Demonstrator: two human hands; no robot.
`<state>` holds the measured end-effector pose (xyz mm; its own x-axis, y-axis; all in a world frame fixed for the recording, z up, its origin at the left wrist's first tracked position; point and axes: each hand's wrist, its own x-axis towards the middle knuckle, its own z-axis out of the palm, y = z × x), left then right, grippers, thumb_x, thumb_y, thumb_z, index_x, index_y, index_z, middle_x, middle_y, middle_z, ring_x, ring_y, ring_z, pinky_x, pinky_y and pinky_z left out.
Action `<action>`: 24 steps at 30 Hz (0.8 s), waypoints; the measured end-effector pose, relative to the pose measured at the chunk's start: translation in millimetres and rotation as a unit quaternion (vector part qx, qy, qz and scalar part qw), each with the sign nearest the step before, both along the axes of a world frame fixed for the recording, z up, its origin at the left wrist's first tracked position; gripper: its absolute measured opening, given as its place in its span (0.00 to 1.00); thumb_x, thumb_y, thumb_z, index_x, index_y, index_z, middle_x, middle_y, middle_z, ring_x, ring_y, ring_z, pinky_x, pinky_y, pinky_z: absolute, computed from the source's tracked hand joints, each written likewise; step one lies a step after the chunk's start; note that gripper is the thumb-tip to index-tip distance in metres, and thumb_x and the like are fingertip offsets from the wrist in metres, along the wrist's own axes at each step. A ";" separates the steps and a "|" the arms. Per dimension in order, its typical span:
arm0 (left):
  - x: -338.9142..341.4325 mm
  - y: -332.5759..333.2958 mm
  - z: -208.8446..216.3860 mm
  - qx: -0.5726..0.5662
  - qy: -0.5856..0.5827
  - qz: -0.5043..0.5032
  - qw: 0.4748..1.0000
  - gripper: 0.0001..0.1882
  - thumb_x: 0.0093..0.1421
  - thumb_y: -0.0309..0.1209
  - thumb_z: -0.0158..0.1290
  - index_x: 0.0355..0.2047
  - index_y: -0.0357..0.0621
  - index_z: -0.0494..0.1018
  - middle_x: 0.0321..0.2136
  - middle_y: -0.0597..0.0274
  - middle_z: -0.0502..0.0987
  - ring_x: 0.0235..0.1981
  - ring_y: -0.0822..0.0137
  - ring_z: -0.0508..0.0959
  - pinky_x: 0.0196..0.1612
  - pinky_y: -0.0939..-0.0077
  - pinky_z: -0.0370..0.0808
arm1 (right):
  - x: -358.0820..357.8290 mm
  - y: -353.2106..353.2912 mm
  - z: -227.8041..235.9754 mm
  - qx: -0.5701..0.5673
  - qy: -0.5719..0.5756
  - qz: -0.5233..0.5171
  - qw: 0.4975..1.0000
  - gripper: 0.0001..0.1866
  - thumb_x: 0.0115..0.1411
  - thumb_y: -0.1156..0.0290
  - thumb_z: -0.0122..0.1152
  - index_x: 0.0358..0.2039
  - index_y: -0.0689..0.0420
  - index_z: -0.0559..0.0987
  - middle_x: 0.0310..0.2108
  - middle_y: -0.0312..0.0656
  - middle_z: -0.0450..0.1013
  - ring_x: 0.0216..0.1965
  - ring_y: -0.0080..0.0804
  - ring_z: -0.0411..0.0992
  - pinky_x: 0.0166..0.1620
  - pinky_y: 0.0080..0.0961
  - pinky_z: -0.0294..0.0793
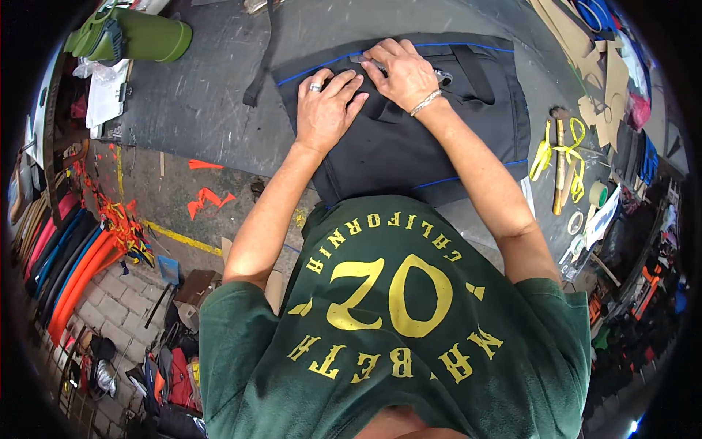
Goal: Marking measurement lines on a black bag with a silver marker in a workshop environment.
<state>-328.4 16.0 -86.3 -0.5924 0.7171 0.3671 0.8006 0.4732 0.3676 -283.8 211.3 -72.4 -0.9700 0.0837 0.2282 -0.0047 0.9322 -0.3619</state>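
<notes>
A black fabric panel (409,150) with thin blue trim along its edges lies in front of me on the worktable. My left hand (327,106) rests on its upper left part, fingers spread and pressing on the cloth. Beside it, near the far blue edge, my right hand (404,72) has its fingers curled and pinched close to the fabric. A small grey metal-looking piece (443,77) shows past the right side of that hand; I cannot tell its kind. What the fingertips grip is hidden. A black strap (472,72) lies across the panel to the right.
A green bottle (142,35) lies far left, near a clipboard (108,91). A loose black strap (261,62) runs beyond the panel. At right lie a wooden-handled hammer (560,164), yellow cord (576,157), a tape roll (598,194) and cardboard scraps (603,91).
</notes>
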 end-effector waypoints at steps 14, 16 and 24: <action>-1.1 -1.1 4.0 0.011 -0.017 0.000 1.000 0.16 0.60 0.41 0.63 0.47 0.52 0.84 0.48 0.72 0.82 0.50 0.60 0.76 0.56 0.60 0.70 | 7.3 18.9 -1.7 -0.002 0.016 -0.111 0.994 0.11 0.63 0.58 0.66 0.38 0.51 0.86 0.39 0.35 0.80 0.42 0.43 0.75 0.45 0.38 0.78; -12.1 2.4 7.4 0.018 -0.024 -0.005 1.000 0.14 0.61 0.40 0.63 0.45 0.51 0.84 0.48 0.71 0.82 0.50 0.59 0.77 0.55 0.60 0.71 | 4.3 24.6 2.8 -0.084 -0.003 -0.019 0.996 0.14 0.64 0.57 0.64 0.42 0.52 0.85 0.41 0.40 0.80 0.44 0.51 0.75 0.49 0.43 0.78; -73.6 42.6 1.3 -0.051 -0.007 -0.017 0.999 0.12 0.67 0.42 0.55 0.40 0.50 0.82 0.37 0.62 0.81 0.39 0.54 0.83 0.43 0.62 0.81 | 14.1 7.1 14.2 -0.108 -0.111 -0.104 0.983 0.18 0.62 0.52 0.68 0.48 0.48 0.82 0.38 0.37 0.77 0.42 0.39 0.78 0.46 0.37 0.79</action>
